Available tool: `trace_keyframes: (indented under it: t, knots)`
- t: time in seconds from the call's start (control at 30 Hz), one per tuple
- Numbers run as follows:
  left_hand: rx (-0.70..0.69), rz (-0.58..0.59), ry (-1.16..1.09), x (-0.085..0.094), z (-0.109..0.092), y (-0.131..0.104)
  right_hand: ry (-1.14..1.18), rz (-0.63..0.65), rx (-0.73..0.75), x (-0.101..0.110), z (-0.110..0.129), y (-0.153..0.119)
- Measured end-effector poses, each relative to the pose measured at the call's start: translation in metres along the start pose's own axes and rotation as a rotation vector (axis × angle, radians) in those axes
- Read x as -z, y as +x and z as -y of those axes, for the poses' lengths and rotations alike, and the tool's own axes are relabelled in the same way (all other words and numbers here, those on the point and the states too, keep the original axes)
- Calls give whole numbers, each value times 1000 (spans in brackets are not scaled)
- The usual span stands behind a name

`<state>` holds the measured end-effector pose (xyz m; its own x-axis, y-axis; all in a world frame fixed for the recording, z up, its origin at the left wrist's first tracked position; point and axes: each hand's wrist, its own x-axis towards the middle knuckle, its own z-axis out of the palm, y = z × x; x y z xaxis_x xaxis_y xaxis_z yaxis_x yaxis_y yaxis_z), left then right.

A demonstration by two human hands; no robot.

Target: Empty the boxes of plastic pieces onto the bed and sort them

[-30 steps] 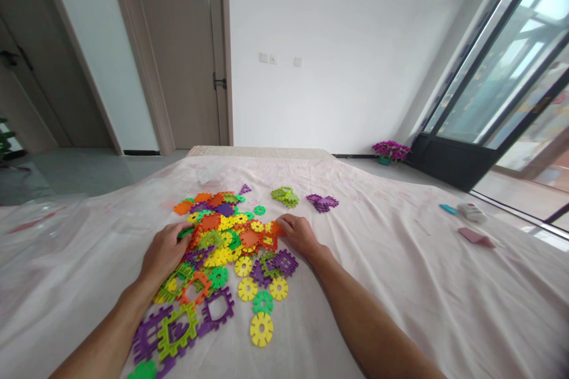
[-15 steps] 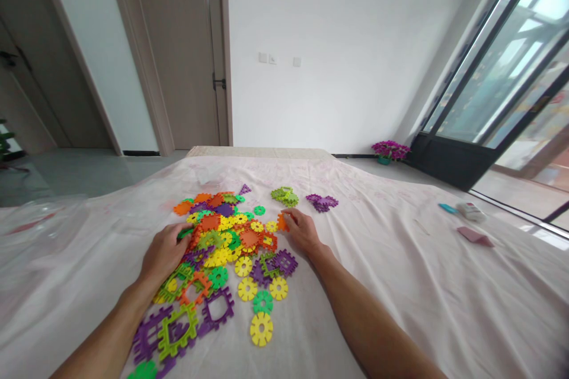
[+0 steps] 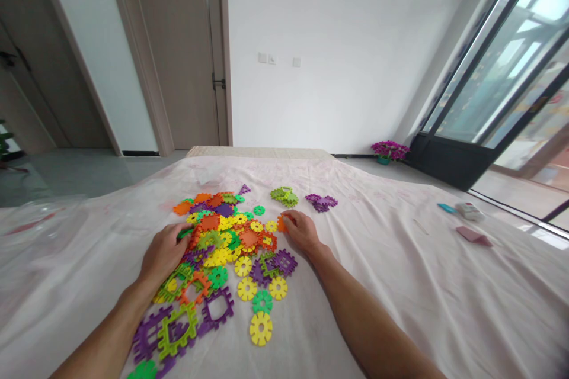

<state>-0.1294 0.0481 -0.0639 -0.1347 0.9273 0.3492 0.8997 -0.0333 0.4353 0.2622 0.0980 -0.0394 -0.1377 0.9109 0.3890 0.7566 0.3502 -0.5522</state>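
Note:
My right hand is closed, thumb and fingers pinching an orange notched plastic piece at the right edge of a pile of interlocking building pieces. At the left side of this pile, my left hand curls with its fingertips among the pieces. A green piece and a red-orange piece show at those fingertips; which of them is gripped is hidden. Purple, lime and orange square frames and yellow and green notched discs lie between my forearms. A yellow disc is nearest to me.
Beyond the pile lie a lime-green cluster and a purple cluster. Clear plastic packaging sits at the left. On the right are a blue item, a small white box and a folded pink piece on the cloth-covered table.

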Motion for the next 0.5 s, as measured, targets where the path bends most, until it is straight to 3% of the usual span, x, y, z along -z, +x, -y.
trace_keyframes:
  t: [0.5]
  knots:
    - [-2, 8, -7, 0, 0, 0, -66, 49, 70, -1, -3, 0]
